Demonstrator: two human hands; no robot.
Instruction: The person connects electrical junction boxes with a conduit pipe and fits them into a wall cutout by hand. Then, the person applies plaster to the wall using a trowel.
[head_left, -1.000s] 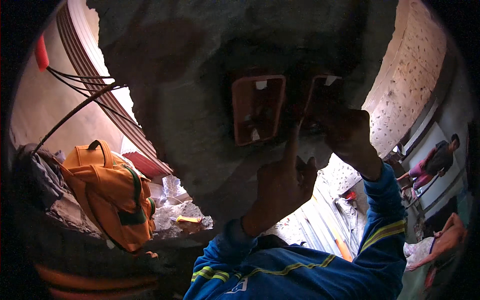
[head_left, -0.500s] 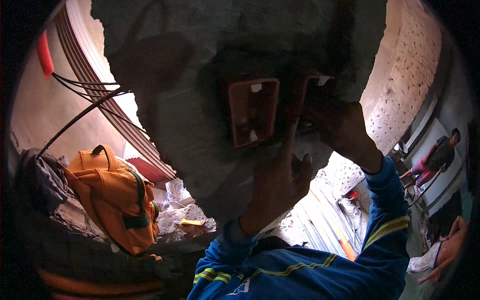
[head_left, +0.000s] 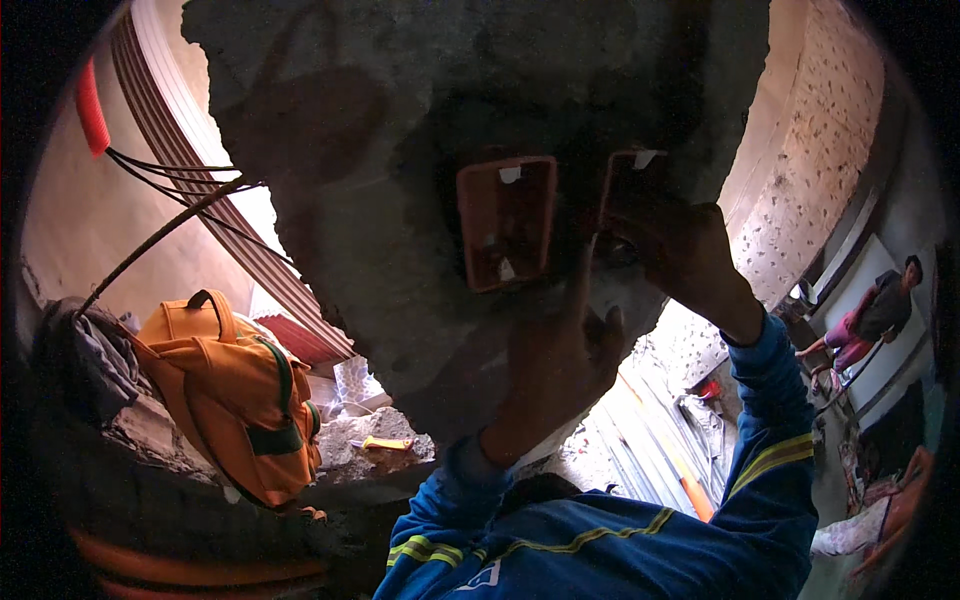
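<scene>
Nearest: blue jacket sleeves (head_left: 765,430) with yellow stripes, both arms raised. Left hand (head_left: 560,350): index finger straight, pointing up, thumb apart, other fingers look folded; too dark to tell if anything is gripped. Right hand (head_left: 690,250): fingers bunched in deep shadow, closed or gripping, cannot tell. Right reddish rectangular wall box (head_left: 604,185): set in the dark rough wall (head_left: 350,220), long axis about upright, top-left rim showing, lower right part hidden by the right hand. Right hand is the nearer one, over the box; the box lies above the left index tip, which is at its lower left edge, contact unclear. Left reddish rectangular wall box (head_left: 463,215): beside it, on the left, about parallel, pale tabs at top and bottom, no hand over it. Beyond, left: orange backpack (head_left: 230,390), yellow-orange-handled knife (head_left: 388,443) on rubble, black cables (head_left: 180,170) out of a red corrugated conduit (head_left: 92,110). Far right: person in dark top (head_left: 888,305), another person bending, partly in view (head_left: 895,515).
</scene>
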